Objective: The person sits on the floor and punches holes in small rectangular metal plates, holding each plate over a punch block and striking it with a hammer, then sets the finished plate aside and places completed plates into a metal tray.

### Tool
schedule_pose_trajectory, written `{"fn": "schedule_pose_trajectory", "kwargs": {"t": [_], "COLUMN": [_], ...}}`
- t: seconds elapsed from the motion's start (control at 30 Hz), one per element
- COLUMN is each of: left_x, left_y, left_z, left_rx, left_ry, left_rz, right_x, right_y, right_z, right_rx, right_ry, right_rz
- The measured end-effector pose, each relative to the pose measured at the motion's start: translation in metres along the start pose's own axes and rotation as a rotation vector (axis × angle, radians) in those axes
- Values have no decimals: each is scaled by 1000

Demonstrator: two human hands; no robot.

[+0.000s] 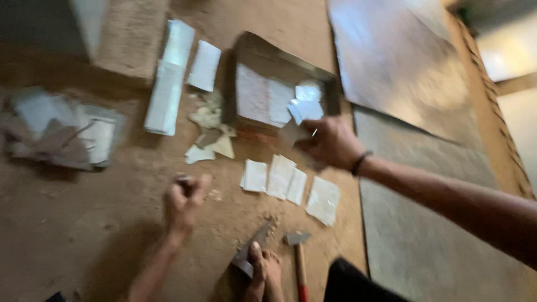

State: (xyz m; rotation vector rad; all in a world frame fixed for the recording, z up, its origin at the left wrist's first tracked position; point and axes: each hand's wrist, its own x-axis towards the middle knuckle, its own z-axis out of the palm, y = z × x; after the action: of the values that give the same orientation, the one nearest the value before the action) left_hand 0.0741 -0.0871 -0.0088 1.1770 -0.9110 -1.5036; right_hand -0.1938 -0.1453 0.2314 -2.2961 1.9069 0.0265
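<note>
The view is blurred. My right hand [331,141] reaches out over the brown floor and pinches a pale thin sheet piece [292,133] beside an open cardboard box [263,56] that holds more pale sheets. My left hand [184,197] is a closed fist on the floor, with a small dark piece [182,180] sticking out of its top. A row of several white sheet pieces [279,178] lies between the two hands. My bare foot [264,271] presses on a grey metal blade [251,253].
A hammer [299,258] with a red-tipped handle lies by the foot. White stacks [168,84] and torn scraps [210,137] sit left of the box. A pile of grey and white sheets [61,131] is at far left. Large grey sheets [403,72] cover the floor at right.
</note>
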Motion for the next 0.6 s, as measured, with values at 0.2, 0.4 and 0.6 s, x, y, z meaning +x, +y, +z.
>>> {"fn": "schedule_pose_trajectory", "kwargs": {"t": [0.2,0.4,0.6], "left_x": [-92,-99,-85], "left_y": [51,66,62], "left_z": [81,77,70], "left_rx": [-575,-565,-499], "left_ry": [-350,-255,-273], "left_rz": [-466,-488,-599], "right_x": [-98,-120,-131], "right_y": [-71,-108,-81], "right_z": [24,66,81], "right_rx": [192,440,712], "right_ry": [96,97,-248], "right_rz": [-30,129,125]}}
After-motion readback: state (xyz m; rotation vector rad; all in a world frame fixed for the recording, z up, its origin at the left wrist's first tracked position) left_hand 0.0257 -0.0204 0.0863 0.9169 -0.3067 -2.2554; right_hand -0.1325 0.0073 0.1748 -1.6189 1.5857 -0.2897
